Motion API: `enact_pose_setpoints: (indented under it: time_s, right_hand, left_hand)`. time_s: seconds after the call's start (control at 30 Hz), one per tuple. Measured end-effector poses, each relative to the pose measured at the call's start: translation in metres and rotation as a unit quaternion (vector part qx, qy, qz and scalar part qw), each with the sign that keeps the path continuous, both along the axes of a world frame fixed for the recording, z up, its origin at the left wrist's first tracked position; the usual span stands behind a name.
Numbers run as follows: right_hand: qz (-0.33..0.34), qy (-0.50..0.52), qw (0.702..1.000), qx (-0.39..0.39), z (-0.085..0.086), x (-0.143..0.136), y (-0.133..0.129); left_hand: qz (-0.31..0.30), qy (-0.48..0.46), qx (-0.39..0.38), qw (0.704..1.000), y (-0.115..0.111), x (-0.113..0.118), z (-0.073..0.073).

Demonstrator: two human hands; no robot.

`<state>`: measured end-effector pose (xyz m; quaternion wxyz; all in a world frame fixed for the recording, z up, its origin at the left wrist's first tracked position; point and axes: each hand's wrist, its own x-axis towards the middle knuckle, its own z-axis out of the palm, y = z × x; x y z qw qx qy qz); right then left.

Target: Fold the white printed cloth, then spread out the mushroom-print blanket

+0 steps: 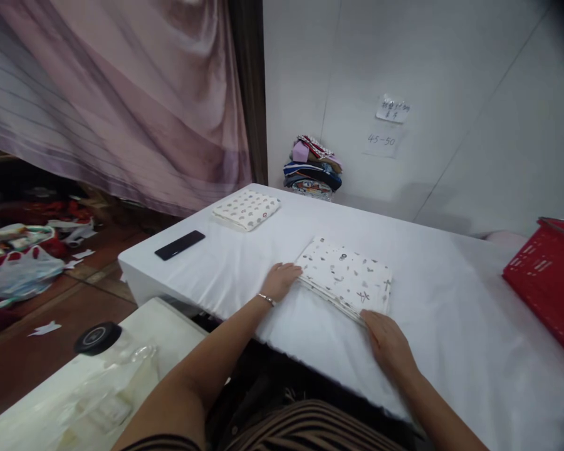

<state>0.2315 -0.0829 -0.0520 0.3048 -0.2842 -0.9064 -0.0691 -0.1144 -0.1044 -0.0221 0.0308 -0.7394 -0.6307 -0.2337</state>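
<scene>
The folded patterned cloth point(345, 275) lies flat on the white table point(244, 275), near the front edge and directly ahead of me. It is a squared stack of thin layers, with its layered edge along the side nearest me.

My left hand point(282, 280) rests on the table with its fingers flat, touching the cloth's left edge. My right hand point(388, 341) lies palm down at the cloth's near right corner, with the fingertips touching the edge. Neither hand grips anything; both are open and pressing lightly. I judge that this placement, one hand at each of two sides, holds the stack square and stops the layers from sliding on the smooth tablecloth.

A second folded cloth point(247, 209), with a different print, lies well apart at the far left corner of the table. A black phone point(179, 245) lies near the left edge, clear of both cloths. A pile of folded fabrics point(313, 166) sits against the wall behind the table. A red basket point(548, 275) stands at the right end of the table.
</scene>
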Motion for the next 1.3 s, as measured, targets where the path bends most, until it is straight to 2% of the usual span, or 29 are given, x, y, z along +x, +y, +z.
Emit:
enact_pose_setpoints:
  time_s: [0.13,0.33,0.5,0.6,0.7,0.77,0.87,1.0,1.13,1.3]
  right_hand:
    - [0.006,0.006,1.0,-0.003,0.001,-0.001,-0.005]
    - [-0.004,0.02,1.0,-0.01,0.008,-0.006,-0.008]
    - [0.003,0.03,0.999,-0.032,0.009,-0.01,-0.012]
    - [-0.004,0.043,0.996,-0.082,0.011,-0.009,-0.016]
    - [-0.019,0.121,0.981,-0.154,0.018,-0.004,-0.009]
    - [-0.059,0.187,0.961,-0.195,0.026,0.002,0.007]
    - [-0.135,0.231,0.93,-0.252,0.042,0.009,0.05]
    - [-0.216,0.167,0.909,-0.315,0.06,0.003,0.121]
    - [-0.212,0.083,0.891,-0.393,0.067,-0.011,0.172]
    - [-0.2,0.042,0.863,-0.461,0.072,-0.011,0.197]
  left_hand:
    - [0.029,-0.138,-0.007,0.99,-0.001,-0.013,-0.006]
    - [0.1,-0.24,-0.061,0.964,0.001,0.0,0.003]
    - [0.159,-0.242,-0.059,0.956,0.011,0.008,0.013]
    - [0.184,-0.22,-0.084,0.954,0.021,0.011,0.017]
    - [0.223,-0.215,-0.114,0.944,0.027,0.012,0.02]
    - [0.247,-0.212,-0.136,0.936,0.03,0.01,0.022]
    - [0.252,-0.194,-0.19,0.929,0.036,0.004,0.027]
    - [0.24,-0.162,-0.254,0.923,0.045,-0.002,0.035]
    - [0.22,-0.105,-0.298,0.923,0.053,-0.002,0.042]
    - [0.204,-0.07,-0.299,0.93,0.055,-0.001,0.042]
